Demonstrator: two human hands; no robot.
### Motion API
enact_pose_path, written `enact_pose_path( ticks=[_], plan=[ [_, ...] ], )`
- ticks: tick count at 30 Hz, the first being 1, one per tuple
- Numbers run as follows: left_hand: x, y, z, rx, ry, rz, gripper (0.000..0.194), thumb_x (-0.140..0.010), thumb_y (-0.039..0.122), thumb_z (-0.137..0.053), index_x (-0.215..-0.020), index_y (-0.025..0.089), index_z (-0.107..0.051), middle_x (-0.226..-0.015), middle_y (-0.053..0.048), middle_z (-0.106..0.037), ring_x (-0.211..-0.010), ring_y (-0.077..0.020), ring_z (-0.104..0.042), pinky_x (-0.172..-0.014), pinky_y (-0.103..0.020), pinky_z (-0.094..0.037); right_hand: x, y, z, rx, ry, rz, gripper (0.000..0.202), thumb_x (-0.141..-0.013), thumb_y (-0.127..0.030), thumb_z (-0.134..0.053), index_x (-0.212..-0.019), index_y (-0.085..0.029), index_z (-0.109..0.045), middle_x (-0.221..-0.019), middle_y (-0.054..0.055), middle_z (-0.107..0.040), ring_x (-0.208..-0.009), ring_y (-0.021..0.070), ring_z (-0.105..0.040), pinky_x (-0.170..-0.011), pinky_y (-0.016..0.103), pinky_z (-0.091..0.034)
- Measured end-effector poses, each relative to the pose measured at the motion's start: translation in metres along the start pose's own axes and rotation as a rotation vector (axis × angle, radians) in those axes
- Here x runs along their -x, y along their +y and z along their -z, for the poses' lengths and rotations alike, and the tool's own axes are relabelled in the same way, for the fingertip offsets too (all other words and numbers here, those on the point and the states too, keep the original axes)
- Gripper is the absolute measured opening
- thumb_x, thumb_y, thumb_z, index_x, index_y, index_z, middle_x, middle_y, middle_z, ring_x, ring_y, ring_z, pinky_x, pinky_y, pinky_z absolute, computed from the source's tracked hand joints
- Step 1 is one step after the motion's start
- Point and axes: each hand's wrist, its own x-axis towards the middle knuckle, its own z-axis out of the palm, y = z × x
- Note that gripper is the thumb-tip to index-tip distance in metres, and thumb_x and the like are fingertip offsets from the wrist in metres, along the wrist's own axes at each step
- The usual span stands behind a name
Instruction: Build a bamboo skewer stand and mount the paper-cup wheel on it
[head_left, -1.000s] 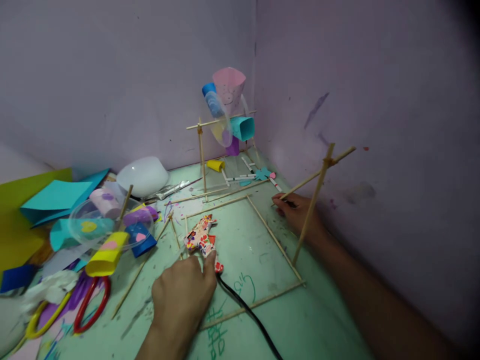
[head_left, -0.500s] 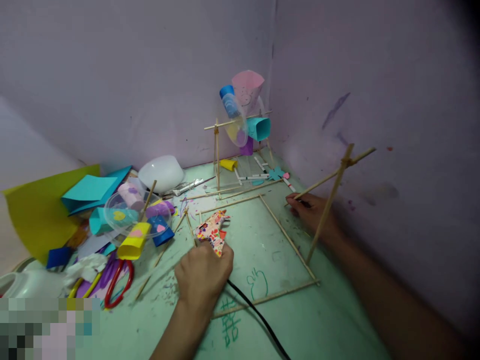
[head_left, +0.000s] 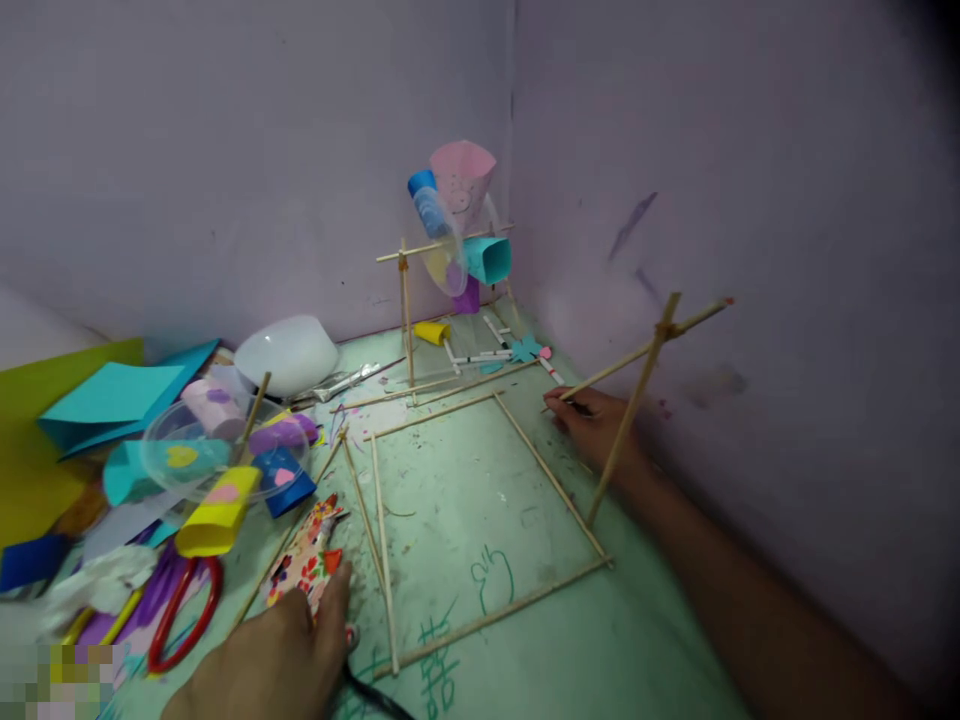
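Left hand point(head_left: 262, 660) grips floral glue gun point(head_left: 306, 555), orange trigger, black cord point(head_left: 375, 695), over table's point(head_left: 465, 500) left part, near red scissors handle point(head_left: 216, 600). Right hand point(head_left: 589, 425) pinches slanted stick point(head_left: 619, 362), tied to a leaning upright point(head_left: 630, 420) near table's right edge. Stick square point(head_left: 551, 478) lies flat, green surface showing inside; wall point(head_left: 787, 480) close on right.

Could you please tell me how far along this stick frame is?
The flat square looks laid out, with an upright tied to a crossbar. In hand, the left hand holds the glue gun and the right hand the crossbar's other end. Supporting that end seems left: no second upright meets it.
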Motion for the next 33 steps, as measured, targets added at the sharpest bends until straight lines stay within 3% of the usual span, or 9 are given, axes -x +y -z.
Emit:
enact_pose_path(
  ticks=[4, 8, 15, 20, 25, 28, 33],
  plan=[
    [-0.011, 0.040, 0.022, -0.085, 0.150, -0.197, 0.052, -0.082, 0.053, -0.021, -0.078, 0.020, -0.062, -0.084, -0.016, -0.068, -0.086, -0.0380, -0.062, -0.067, -0.043, -0.041, 0.000, 0.001, 0.001, -0.010, -0.007, 0.040, 0.026, -0.072, -0.038, -0.058, -0.081, -0.016, -0.070, -0.066, 0.005, -0.067, -0.059, 0.0171, -0.061, -0.056, 0.028, -0.047],
    [-0.039, 0.079, 0.034, -0.086, 0.194, -0.297, 0.049, -0.082, 0.044, -0.029, -0.086, 0.011, -0.065, -0.093, -0.024, -0.066, -0.093, -0.0400, -0.060, -0.071, -0.043, -0.042, -0.001, 0.000, 0.003, -0.015, -0.013, 0.060, 0.026, -0.073, -0.037, -0.057, -0.082, -0.016, -0.069, -0.069, 0.005, -0.068, -0.060, 0.0170, -0.061, -0.057, 0.028, -0.047],
    [-0.064, 0.085, 0.026, -0.069, 0.236, -0.313, 0.036, -0.078, 0.028, -0.034, -0.095, 0.010, -0.060, -0.096, -0.024, -0.064, -0.093, -0.0391, -0.060, -0.069, -0.042, -0.042, -0.001, -0.002, 0.002, -0.020, -0.042, 0.078, 0.023, -0.073, -0.035, -0.057, -0.081, -0.017, -0.070, -0.071, 0.005, -0.069, -0.062, 0.0174, -0.063, -0.059, 0.029, -0.048],
    [-0.062, 0.097, 0.019, -0.068, 0.285, -0.460, 0.030, -0.080, 0.024, -0.030, -0.094, 0.017, -0.056, -0.088, -0.018, -0.067, -0.086, -0.0354, -0.062, -0.063, -0.039, -0.042, 0.000, -0.007, 0.006, 0.003, -0.071, 0.129, 0.020, -0.074, -0.031, -0.058, -0.083, -0.019, -0.071, -0.081, 0.005, -0.072, -0.071, 0.0187, -0.065, -0.066, 0.031, -0.049],
    [-0.053, 0.122, 0.032, -0.116, 0.352, -0.590, 0.027, -0.080, 0.027, -0.037, -0.088, 0.014, -0.059, -0.082, -0.019, -0.067, -0.080, -0.0355, -0.063, -0.062, -0.041, -0.045, -0.003, -0.007, 0.013, 0.017, -0.075, 0.252, 0.015, -0.074, -0.026, -0.059, -0.081, -0.020, -0.071, -0.085, 0.003, -0.073, -0.080, 0.0199, -0.066, -0.075, 0.033, -0.050],
    [-0.053, 0.150, 0.041, -0.066, 0.413, -0.776, 0.026, -0.079, 0.023, -0.039, -0.091, 0.014, -0.061, -0.086, -0.016, -0.067, -0.082, -0.0309, -0.063, -0.067, -0.040, -0.046, -0.006, -0.003, 0.015, 0.008, -0.058, 0.273, 0.014, -0.073, -0.025, -0.060, -0.079, -0.021, -0.072, -0.085, 0.003, -0.073, -0.082, 0.0205, -0.066, -0.078, 0.034, -0.050],
    [-0.079, 0.214, 0.037, 0.016, 0.367, -1.110, 0.045, -0.073, 0.011, -0.043, -0.116, 0.019, -0.054, -0.121, -0.007, -0.056, -0.111, -0.0218, -0.049, -0.089, -0.031, -0.041, -0.009, 0.004, 0.015, 0.021, -0.054, 0.273, 0.014, -0.073, -0.025, -0.060, -0.081, -0.023, -0.073, -0.084, 0.003, -0.073, -0.081, 0.0211, -0.067, -0.075, 0.035, -0.052]
  ],
)
